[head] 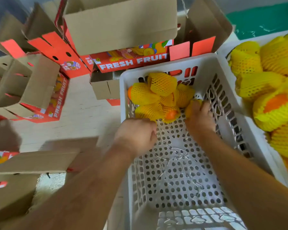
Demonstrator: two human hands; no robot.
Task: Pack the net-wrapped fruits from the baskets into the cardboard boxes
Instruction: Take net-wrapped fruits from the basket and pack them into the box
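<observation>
White basket (158, 67), last net-wrapped fruits (158, 97) heaped at far end: left hand (136, 135) curled on netting, right hand (200, 117) gripping one fruit; loose sleeves may be slipped off, fruit dropped

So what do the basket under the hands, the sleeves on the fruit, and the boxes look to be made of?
Basket: likely moulded plastic, matte white, with perforated floor and slotted walls. Fruit sleeves: probably soft foam netting, yellow with an open mesh pattern. Boxes: cardboard, raw brown inside, printed red outside.
</observation>
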